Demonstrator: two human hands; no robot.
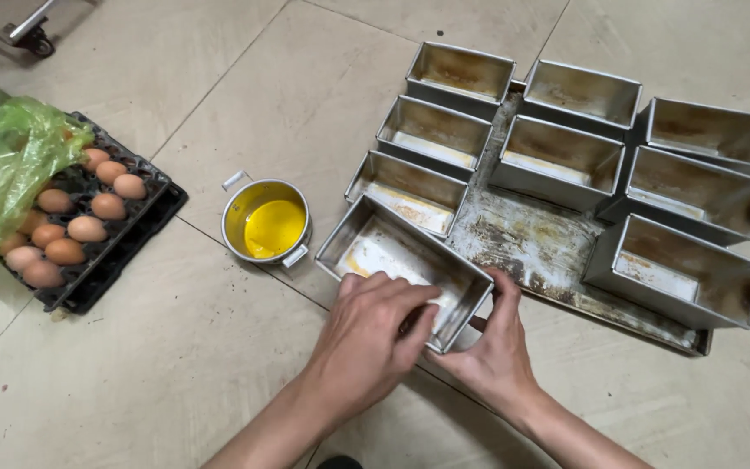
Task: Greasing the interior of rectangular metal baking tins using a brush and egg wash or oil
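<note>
Down on the tiled floor (175, 365), near the lower middle of the view, both hands work on one metal loaf tin (392, 260) that rests tilted at the near-left corner of a worn baking tray (531, 239). The left hand (371, 334) reaches into the tin's near end, fingers curled over its rim and inside it; the right hand (492, 347) clasps the tin's outer corner, thumb up against the wall.

Just left of the tin stands a small metal pot (266, 224) with yellow liquid in it. Farther left lies a black egg tray (101, 234) with ten brown eggs showing; a green plastic bag (2, 165) covers the rest, so the full count is hidden.

Eight more empty tins sit in rows on the baking tray, three on the left, two in the middle and three on the right, making nine in all. A metal frame (19, 26) at the top left corner is cut off.
</note>
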